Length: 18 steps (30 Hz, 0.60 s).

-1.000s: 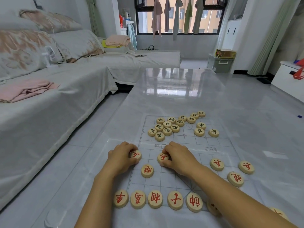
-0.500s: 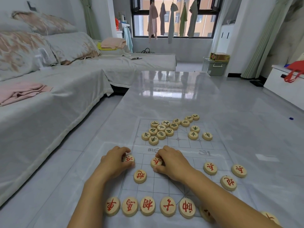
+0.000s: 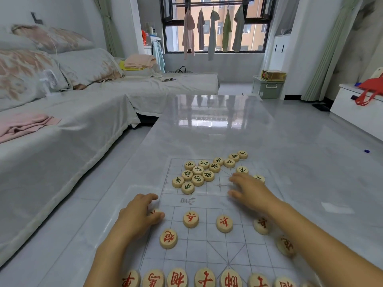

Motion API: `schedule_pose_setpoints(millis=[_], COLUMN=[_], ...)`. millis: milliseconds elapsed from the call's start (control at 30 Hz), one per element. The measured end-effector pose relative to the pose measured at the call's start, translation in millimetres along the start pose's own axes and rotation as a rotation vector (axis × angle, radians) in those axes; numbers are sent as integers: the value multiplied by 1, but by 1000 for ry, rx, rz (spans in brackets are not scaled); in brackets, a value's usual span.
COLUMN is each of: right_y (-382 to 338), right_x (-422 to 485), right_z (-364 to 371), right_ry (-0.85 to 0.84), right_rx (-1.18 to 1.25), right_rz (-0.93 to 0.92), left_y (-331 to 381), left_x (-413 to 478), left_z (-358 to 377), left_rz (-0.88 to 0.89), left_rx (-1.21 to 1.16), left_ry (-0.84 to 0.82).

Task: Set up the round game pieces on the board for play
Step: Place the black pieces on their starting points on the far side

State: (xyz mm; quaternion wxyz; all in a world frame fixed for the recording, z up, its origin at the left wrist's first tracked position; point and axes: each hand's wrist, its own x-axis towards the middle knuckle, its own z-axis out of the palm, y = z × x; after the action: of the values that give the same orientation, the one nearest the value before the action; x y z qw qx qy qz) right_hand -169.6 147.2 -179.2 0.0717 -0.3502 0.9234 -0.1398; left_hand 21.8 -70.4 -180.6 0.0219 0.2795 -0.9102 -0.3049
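A clear gridded board sheet (image 3: 209, 245) lies on the glossy grey table (image 3: 217, 125). Round wooden pieces with red characters stand on its near half: a row along the bottom edge (image 3: 205, 278), two soldiers (image 3: 190, 219) (image 3: 224, 224) and a cannon (image 3: 168, 238). Green-lettered pieces (image 3: 198, 175) cluster on the far half. My left hand (image 3: 138, 214) curls round a red piece (image 3: 154, 212) at the board's left edge. My right hand (image 3: 251, 194) hovers over the far half with fingers spread, near two green pieces (image 3: 242, 170) (image 3: 259, 179), holding nothing.
A grey covered sofa (image 3: 62, 125) runs along the left with pillows and a pink cloth (image 3: 22, 125). A white cabinet with a red bag (image 3: 369, 90) stands at the right. The table's far half (image 3: 217, 112) holds no pieces.
My right hand let go of a red soldier, which now stands on the board, and moved forward toward the green pieces. My left hand stayed on its piece at the left edge.
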Motion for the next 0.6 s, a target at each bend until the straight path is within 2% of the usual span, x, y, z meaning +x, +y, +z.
schedule_pose_setpoints(millis=[200,333,400,500,600], right_y=[32,26,26,36,60], right_x=[33,31,30,45,79], right_z=[-1,7,5,-8,-16], right_ry=[-28,-33,-19,88,117], right_rx=[-116,-216,-117,50,71], right_rz=[89,27,12,44,118], left_y=[1,-1,-1,2,7], left_x=[4,7,8,11,13], left_z=[1,0,-1,-1,1], left_rz=[17,28,43,79,110], left_rx=[6,12,14,10,21], left_ry=[16,36,52,76,75])
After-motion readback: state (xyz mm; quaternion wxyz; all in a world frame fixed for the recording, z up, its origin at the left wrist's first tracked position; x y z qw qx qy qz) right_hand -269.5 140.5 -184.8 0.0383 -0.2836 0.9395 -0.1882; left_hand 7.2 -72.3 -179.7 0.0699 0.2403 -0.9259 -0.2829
